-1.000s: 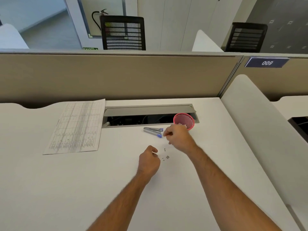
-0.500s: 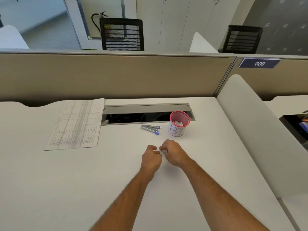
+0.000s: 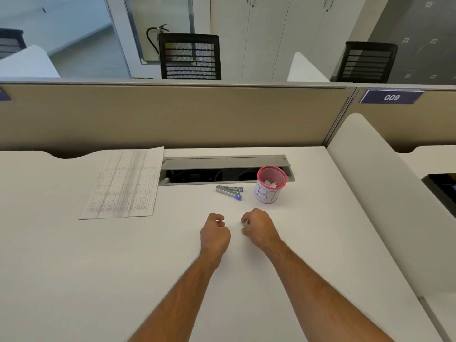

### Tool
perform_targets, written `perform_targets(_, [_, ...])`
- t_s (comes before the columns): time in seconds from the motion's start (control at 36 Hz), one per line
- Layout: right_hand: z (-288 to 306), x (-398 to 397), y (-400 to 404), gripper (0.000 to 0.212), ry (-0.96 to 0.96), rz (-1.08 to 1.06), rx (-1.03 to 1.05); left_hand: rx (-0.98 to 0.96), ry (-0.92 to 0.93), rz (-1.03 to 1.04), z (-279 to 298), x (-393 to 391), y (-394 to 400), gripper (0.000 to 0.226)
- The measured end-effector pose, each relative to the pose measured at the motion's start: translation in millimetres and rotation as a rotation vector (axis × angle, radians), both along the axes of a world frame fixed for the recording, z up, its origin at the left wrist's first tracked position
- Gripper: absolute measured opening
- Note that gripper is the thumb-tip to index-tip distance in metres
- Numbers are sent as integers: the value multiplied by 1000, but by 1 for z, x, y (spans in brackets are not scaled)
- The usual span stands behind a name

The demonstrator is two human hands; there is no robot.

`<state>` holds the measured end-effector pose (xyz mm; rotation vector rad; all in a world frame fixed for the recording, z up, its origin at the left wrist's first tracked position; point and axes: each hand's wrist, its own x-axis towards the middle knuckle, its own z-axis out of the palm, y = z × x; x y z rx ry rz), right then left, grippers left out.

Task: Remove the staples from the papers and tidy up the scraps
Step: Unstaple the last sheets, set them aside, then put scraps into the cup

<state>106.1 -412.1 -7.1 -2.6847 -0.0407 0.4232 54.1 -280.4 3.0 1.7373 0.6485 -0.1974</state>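
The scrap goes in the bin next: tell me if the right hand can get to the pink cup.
Probably yes: the right hand lies just short of the pink cup, with bare desk between them and the cup's mouth open.

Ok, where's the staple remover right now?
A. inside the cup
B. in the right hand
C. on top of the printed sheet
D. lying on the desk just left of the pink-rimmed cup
D: the staple remover lies flat on the desk, just left of the cup, with neither hand touching it.
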Motion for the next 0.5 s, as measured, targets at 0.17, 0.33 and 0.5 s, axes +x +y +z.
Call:
perform_targets(0.17, [-1, -2, 2, 17, -38, 44, -64, 18, -9, -9, 5, -2, 2, 43])
perform_targets(0.33, [4, 0, 5, 21, -3, 88, -79, 44, -5, -20, 9, 0, 2, 45])
perform_targets(0.5, [10, 3, 6, 18, 76, 48, -58, 68, 5, -27, 13, 1, -1, 45])
